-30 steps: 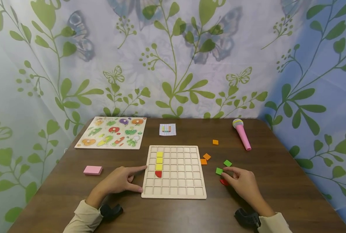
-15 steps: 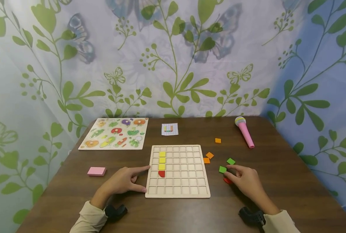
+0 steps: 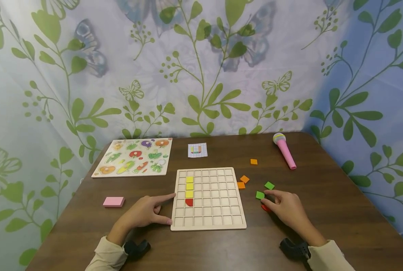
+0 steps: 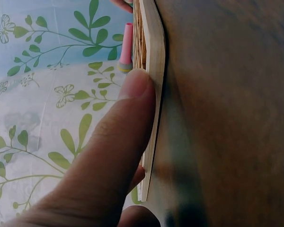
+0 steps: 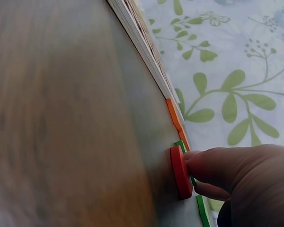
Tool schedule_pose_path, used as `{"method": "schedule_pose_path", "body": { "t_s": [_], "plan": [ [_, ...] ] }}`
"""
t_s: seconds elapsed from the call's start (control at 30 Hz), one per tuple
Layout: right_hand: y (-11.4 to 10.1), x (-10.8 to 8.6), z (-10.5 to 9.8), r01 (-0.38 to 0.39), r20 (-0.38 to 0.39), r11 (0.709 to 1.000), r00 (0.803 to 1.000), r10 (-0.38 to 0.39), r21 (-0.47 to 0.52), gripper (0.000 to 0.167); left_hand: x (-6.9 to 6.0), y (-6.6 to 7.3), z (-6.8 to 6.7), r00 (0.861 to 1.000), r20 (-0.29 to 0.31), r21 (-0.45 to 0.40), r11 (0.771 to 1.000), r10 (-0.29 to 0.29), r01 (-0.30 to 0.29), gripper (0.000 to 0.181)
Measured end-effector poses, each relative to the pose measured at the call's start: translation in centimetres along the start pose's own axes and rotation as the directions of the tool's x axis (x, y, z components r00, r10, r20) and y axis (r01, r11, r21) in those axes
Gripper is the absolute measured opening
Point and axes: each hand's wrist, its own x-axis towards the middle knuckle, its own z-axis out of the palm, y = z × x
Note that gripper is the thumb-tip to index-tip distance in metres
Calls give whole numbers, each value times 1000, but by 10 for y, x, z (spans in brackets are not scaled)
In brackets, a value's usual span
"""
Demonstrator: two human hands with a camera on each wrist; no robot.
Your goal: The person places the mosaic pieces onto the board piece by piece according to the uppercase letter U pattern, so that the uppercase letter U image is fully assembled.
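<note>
In my head view, the left hand [image 3: 145,212] has its thumb and pointing finger spread apart, and both tips touch the left edge of the wooden board [image 3: 208,210]. I think that is so the board won't slide. Three yellow tiles [image 3: 189,186] sit in its little squares in a line, with a red corner piece [image 3: 189,202] just below. The card [image 3: 197,150] lies past the board, I guess so it is easy to look at. The right hand [image 3: 287,207] is to the right of the board, with thumb and finger close together at the near green tile [image 3: 260,195], which is on the table. The other green tile [image 3: 269,185] and the orange tiles [image 3: 241,185] lie near, maybe to be easy to reach.

In my left wrist view, the thumb is against the side of the board, which looks good for keeping it steady.

In my right wrist view, a loose red piece [image 5: 181,172] hides part of the near green tile, so I can't tell if the fingertips squeeze it or only touch it.
</note>
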Motion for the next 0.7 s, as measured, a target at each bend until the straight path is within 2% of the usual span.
{"method": "schedule_pose_path", "body": {
  "t_s": [0.43,0.7],
  "plan": [
    [-3,-1,2,32,-47,999,998,-33,-24,31,1,-2,0,1000,2,5,1000,-4,4,86],
    [-2,-2,3,17,-51,1000,999,-18,-23,31,2,-4,1,1000,14,11,1000,-21,20,87]
  ]
}}
